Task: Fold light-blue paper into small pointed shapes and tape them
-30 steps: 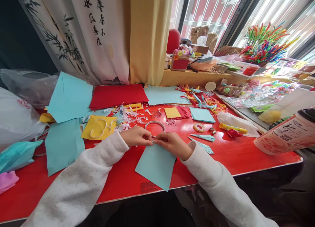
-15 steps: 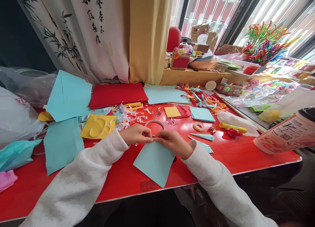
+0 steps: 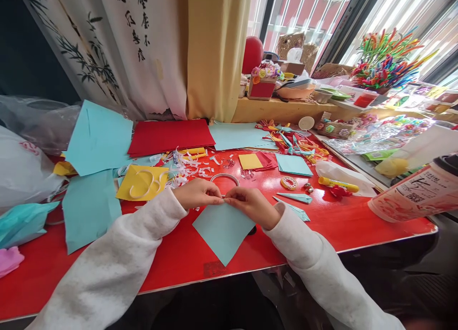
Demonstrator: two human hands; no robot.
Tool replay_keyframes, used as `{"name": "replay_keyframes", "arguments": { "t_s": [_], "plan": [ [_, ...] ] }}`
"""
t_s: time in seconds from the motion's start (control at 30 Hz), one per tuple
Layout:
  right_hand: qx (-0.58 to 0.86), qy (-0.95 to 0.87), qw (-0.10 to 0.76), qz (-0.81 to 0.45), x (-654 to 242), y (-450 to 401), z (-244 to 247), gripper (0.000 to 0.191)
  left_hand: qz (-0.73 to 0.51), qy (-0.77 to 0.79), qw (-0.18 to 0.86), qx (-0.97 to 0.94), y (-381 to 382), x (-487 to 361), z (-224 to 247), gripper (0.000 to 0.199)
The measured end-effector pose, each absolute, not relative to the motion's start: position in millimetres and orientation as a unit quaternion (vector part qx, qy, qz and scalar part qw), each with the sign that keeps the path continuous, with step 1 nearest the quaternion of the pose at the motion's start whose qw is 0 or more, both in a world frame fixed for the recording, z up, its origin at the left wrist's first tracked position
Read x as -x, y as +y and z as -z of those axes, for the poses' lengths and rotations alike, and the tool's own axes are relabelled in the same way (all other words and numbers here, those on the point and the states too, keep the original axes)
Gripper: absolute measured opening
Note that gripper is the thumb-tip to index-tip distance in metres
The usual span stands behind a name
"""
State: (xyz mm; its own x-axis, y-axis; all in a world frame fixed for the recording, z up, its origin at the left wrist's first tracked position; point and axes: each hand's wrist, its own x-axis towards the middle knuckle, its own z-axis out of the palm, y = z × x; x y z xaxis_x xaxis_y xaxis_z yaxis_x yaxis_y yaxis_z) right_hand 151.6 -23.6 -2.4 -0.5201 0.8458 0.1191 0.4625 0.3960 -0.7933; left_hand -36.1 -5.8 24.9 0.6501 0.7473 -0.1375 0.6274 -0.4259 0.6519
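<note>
Both my hands pinch the far corner of a light-blue square of paper (image 3: 224,232), which is turned like a diamond near the table's front edge. My left hand (image 3: 198,194) grips that corner from the left, thumb and fingers together. Against it, from the right, my right hand (image 3: 252,206) pinches the same corner; the fingertips of the two hands nearly meet. Just beyond the fingers lies a ring-shaped roll of tape (image 3: 229,176), partly hidden. Right of my right hand are folded blue paper points (image 3: 295,197).
Yellow paper with white strips (image 3: 143,183) lies left, near larger blue sheets (image 3: 93,210). Red sheets (image 3: 171,136) and a blue stack (image 3: 294,165) are farther back. A small tape roll (image 3: 288,183), a yellow glue stick (image 3: 338,184) and a tall cup (image 3: 411,191) stand or lie right.
The blue square's near corner has shifted slightly left and away from the table edge, and the sheet looks flatter. Both hands keep their pinch at the far corner.
</note>
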Motion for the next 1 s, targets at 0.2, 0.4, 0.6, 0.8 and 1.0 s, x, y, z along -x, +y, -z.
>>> {"name": "replay_keyframes", "arguments": {
  "t_s": [0.2, 0.4, 0.6, 0.8, 1.0],
  "plan": [
    [0.425, -0.784, 0.264, -0.367, -150.7, -24.4, -0.3, 0.025, -0.095, 0.430, 0.364, -0.821, -6.0, 36.3, -23.1, 0.031],
    [0.419, -0.793, 0.276, -0.346, -150.8, -23.8, 2.3, 0.020, -0.105, 0.401, 0.318, -0.853, -3.4, 37.0, -23.8, 0.030],
    [0.433, -0.780, 0.281, -0.353, -150.6, -23.6, 1.3, 0.023, -0.130, 0.400, 0.291, -0.859, -2.8, 35.6, -24.7, 0.028],
    [0.445, -0.790, 0.293, -0.305, -151.4, -23.0, 0.6, 0.021, -0.122, 0.412, 0.316, -0.846, -5.9, 33.0, -28.8, 0.030],
    [0.453, -0.781, 0.306, -0.302, -150.4, -23.2, -0.7, 0.022, -0.144, 0.419, 0.299, -0.845, -7.0, 31.6, -31.5, 0.024]
  ]
}}
